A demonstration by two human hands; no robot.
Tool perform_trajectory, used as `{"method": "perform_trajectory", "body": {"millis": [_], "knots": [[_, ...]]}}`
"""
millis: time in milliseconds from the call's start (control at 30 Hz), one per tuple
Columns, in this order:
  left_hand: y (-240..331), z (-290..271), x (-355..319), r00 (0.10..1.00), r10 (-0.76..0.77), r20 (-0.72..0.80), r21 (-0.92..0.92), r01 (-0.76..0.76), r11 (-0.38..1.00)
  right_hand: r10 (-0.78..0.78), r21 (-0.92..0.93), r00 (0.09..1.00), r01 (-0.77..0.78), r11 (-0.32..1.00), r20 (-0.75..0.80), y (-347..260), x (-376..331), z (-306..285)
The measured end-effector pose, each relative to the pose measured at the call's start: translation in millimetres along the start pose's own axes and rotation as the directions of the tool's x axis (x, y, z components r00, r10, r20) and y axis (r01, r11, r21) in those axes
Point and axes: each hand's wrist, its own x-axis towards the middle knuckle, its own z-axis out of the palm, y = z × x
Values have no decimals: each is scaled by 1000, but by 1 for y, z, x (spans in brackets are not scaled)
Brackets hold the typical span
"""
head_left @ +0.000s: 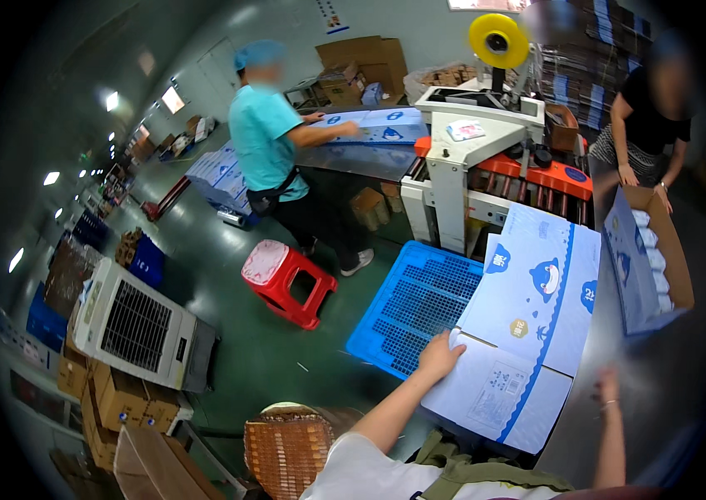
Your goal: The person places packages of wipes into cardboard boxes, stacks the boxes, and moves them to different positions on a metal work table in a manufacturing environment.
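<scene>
Touching the left edge of a big white and blue carton (510, 325), the left hand (439, 357) has its grip right by the seam that runs across the printed side. Can't tell how tight those fingers are, since the edge hides some of them. The right hand (608, 387) is just a blur, over the metal table (593, 354) to the right of the carton and clear of it, so no idea whether that grip is wide or narrow.

The carton has a whale print and a wavy blue stripe, and its far end is near the rollers (549, 197) of a taping machine (457, 158) with a fat yellow tape roll (498, 40) up top. Off to the right, an open carton (632, 279) with a row of white packs (655, 260) inside has a co-worker in black (653, 117) at its far end, hands at the rim.

Left of the big carton there's a blue plastic crate (386, 312), then a red stool (286, 283). Farther back, someone in a teal shirt (265, 137) is reaching over more printed boxes (374, 125). Way left: a boxy air cooler (143, 325).
</scene>
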Motion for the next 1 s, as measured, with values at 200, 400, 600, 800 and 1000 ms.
{"method": "perform_trajectory", "body": {"millis": [200, 400, 600, 800, 1000], "knots": [[34, -19, -23, 991, -130, -15, -85, 129, 988, -44, 74, 999, 44, 996, 2, -27, -72, 131], [149, -63, -97, 826, 341, -448, -334, -509, 793, -170, 366, 985, 148, 919, 27, 10, -62, 35], [200, 4, -246, 570, 815, 103, -905, -287, 315, -107, 829, 843, 537, 152, -527, 86, -176, -187], [152, 87, -271, 388, 575, 721, -535, -216, 817, -342, 66, 709, 479, 875, -617, 135, -373, -273], [316, 63, -191, 502, 805, 317, -278, -762, 585, -500, -738, 856, 421, 528, 131, 60, -450, -162]]}}
